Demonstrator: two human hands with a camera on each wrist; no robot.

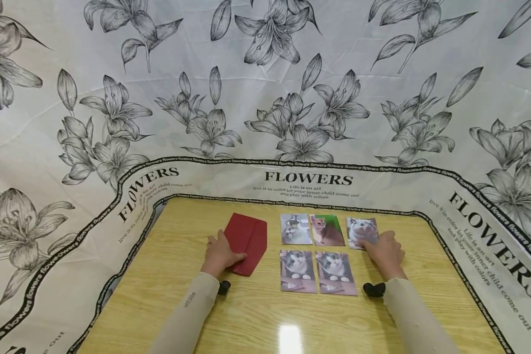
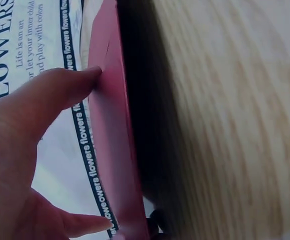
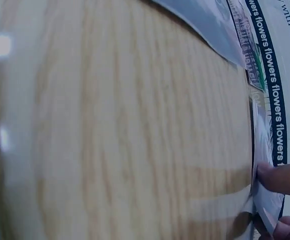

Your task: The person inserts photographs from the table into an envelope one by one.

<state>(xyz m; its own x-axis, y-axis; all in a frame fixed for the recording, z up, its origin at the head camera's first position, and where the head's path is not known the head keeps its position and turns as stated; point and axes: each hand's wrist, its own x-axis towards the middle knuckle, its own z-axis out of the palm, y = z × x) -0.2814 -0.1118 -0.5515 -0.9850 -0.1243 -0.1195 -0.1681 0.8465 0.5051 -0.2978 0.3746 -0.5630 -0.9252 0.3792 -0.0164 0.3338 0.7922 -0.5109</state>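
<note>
A red envelope (image 1: 253,241) with a flap fold across it is held at the left of the table. My left hand (image 1: 219,254) grips its near left side; in the left wrist view the thumb (image 2: 77,82) lies on its face, and a dark shadow runs along the envelope beside the wood. On the right, my right hand (image 1: 386,253) pinches a photo card (image 1: 359,227) of a pale, rodent-like animal at its lower right corner. The right wrist view has the thumb (image 3: 280,178) on that card, close by the tabletop.
Two more cards, a pale picture (image 1: 295,230) and a reddish-brown cat (image 1: 324,231), lie in the back row. In front lie two alike grey-and-white cat cards (image 1: 297,270). A flower-printed cloth (image 1: 309,182) walls in the wooden table (image 1: 248,314) at the back and sides.
</note>
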